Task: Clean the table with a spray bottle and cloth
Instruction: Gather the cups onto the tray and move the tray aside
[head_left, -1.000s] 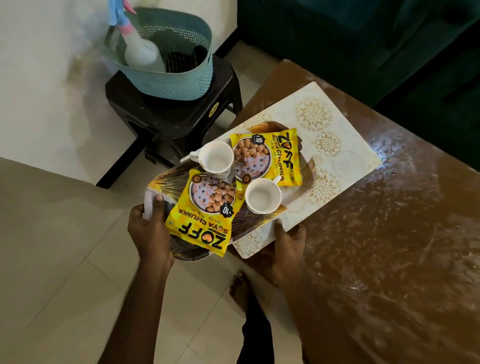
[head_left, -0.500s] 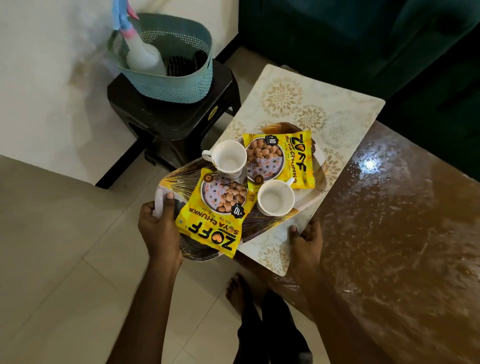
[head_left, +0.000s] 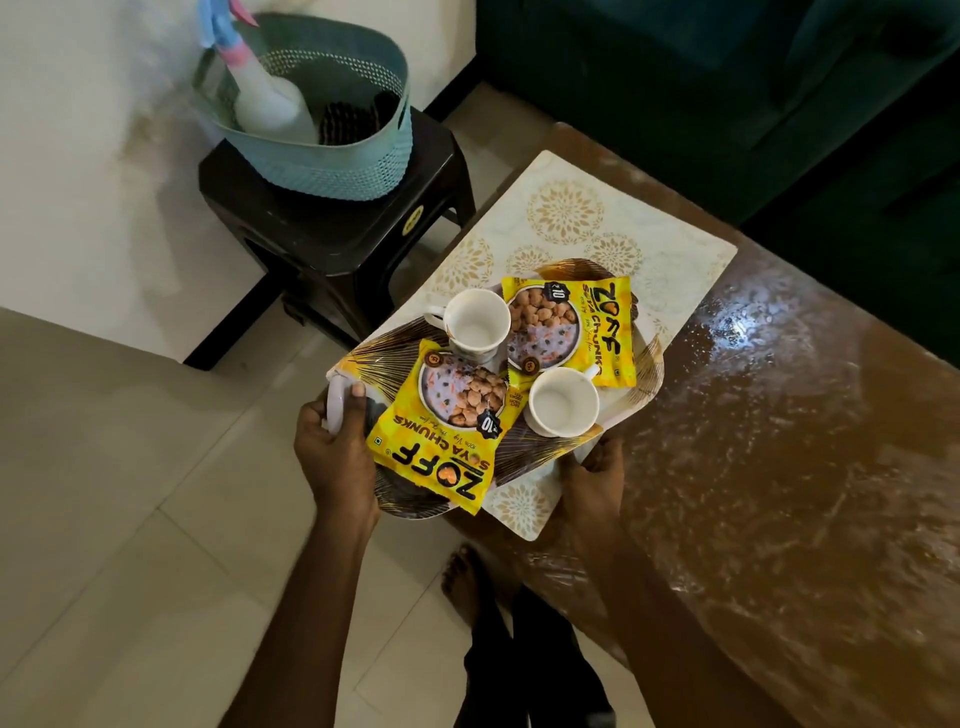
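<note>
Spray bottle (head_left: 270, 104) stands in the teal basket (head_left: 363, 171) on the black stool (head_left: 337, 234), beside the counter (head_left: 779, 467). The left hand (head_left: 337, 452) curls round the white handle of the tray (head_left: 535, 457), thumb on top. The right hand (head_left: 597, 473) grips the tray's opposite edge, its fingertips hidden beneath. A dark thing beside the bottle is hard to make out.

Cups (head_left: 478, 325) and packets (head_left: 447, 431) on tray (head_left: 644, 364), tray seemingly on mat (head_left: 571, 208), bottle (head_left: 270, 111) in basket (head_left: 332, 171)
</note>
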